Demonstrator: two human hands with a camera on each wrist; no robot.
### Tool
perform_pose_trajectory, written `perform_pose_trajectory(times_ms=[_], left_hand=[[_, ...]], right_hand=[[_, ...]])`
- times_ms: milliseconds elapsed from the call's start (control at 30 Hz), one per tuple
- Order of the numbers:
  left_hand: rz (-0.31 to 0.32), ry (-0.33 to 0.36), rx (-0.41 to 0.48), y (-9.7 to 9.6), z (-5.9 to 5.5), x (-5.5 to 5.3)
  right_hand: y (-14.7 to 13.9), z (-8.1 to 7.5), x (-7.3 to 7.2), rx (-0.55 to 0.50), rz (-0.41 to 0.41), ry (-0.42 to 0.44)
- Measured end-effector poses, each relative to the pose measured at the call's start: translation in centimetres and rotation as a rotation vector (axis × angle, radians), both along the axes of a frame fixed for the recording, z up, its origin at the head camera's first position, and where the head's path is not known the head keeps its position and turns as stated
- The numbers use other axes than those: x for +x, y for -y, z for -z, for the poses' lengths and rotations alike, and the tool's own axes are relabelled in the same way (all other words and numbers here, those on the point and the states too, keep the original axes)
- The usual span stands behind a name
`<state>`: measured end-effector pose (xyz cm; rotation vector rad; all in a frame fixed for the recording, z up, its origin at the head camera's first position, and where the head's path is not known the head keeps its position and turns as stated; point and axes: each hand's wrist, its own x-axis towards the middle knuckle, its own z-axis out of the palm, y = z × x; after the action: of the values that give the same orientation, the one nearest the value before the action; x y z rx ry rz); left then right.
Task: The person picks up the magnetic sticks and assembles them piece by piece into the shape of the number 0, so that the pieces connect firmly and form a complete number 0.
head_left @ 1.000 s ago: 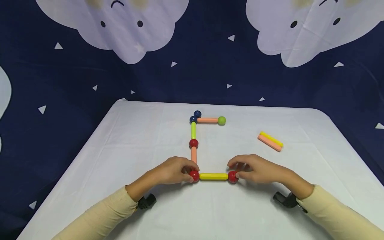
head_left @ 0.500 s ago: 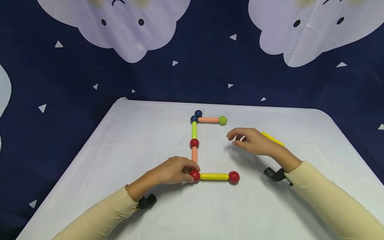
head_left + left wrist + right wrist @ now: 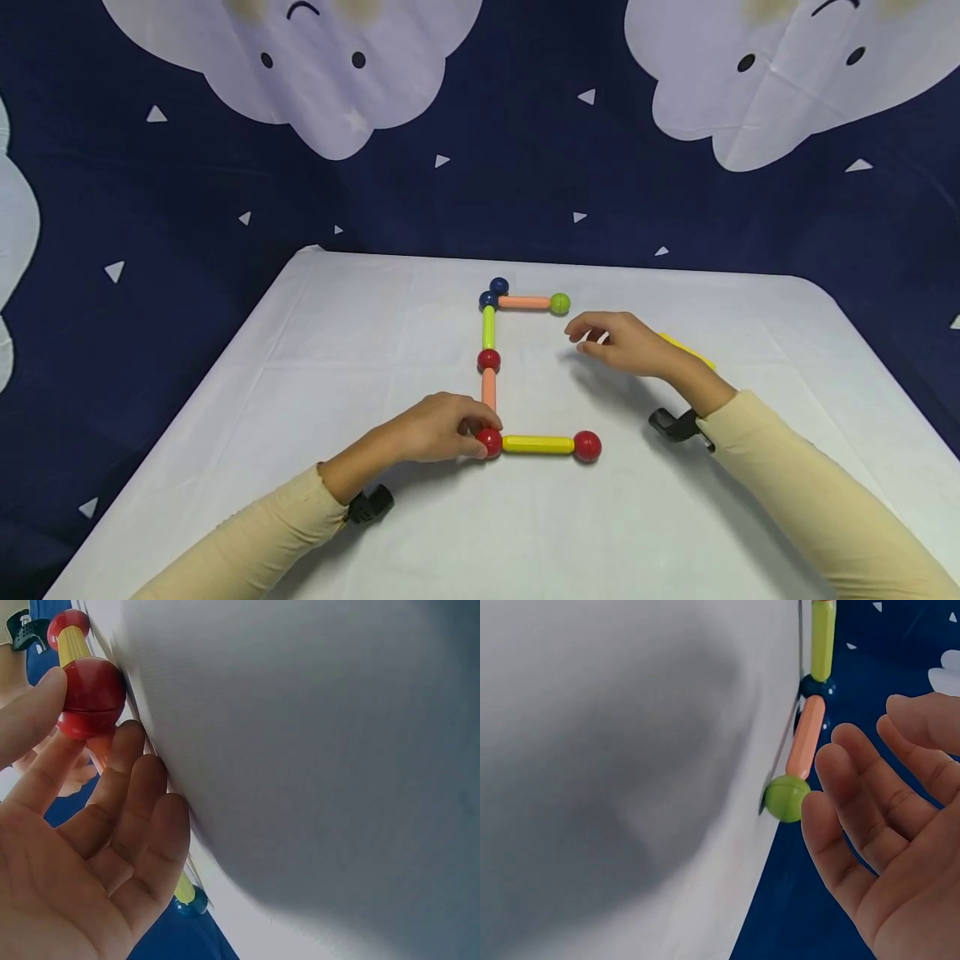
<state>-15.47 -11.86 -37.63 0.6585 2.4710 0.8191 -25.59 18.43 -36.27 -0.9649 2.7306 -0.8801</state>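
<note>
On the white table lies a chain of rods and balls. My left hand (image 3: 442, 427) pinches its near corner red ball (image 3: 94, 686) between thumb and index finger. Rightward from that ball run a yellow rod (image 3: 537, 444) and another red ball (image 3: 587, 447). Away from it go a salmon rod (image 3: 489, 387), a red ball (image 3: 489, 360), a lime rod (image 3: 489, 327) and a blue ball (image 3: 488, 301). A salmon rod (image 3: 807, 735) and a green ball (image 3: 786, 798) branch right there. My right hand (image 3: 626, 343) hovers holding nothing, fingers loosely bent, nearest the green ball.
A second blue ball (image 3: 499, 286) touches the far corner of the chain. Behind my right wrist a loose yellow rod (image 3: 686, 351) shows in part. The white table (image 3: 360, 333) ends at a dark blue cloth (image 3: 525, 192) with clouds.
My right hand has left the red ball at the right end and moved away from me, covering the loose salmon rod. The left hand has stayed on its red ball.
</note>
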Motion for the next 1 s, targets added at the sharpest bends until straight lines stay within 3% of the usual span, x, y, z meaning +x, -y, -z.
perform_pose_trajectory(times_ms=[400,567,700,867,1000], left_hand=[[0.006,-0.015,-0.002,0.1,0.0,0.0],[0.016,-0.018,0.007,0.1,0.0,-0.1],[0.022,-0.023,0.009,0.1,-0.1,-0.1],[0.024,-0.021,0.003,0.1,-0.1,-0.1],[0.024,-0.017,-0.001,0.1,-0.1,0.0]], right_hand=[[-2.7,0.4,0.0,0.061,0.034,0.000],[-5.1,0.3,0.5,0.113,0.067,-0.099],[-7.4,0.1,1.0,0.190,0.147,-0.200],[-9.4,0.1,1.6,0.285,0.256,-0.224],[-10.2,0.8,1.8,0.310,0.259,-0.246]])
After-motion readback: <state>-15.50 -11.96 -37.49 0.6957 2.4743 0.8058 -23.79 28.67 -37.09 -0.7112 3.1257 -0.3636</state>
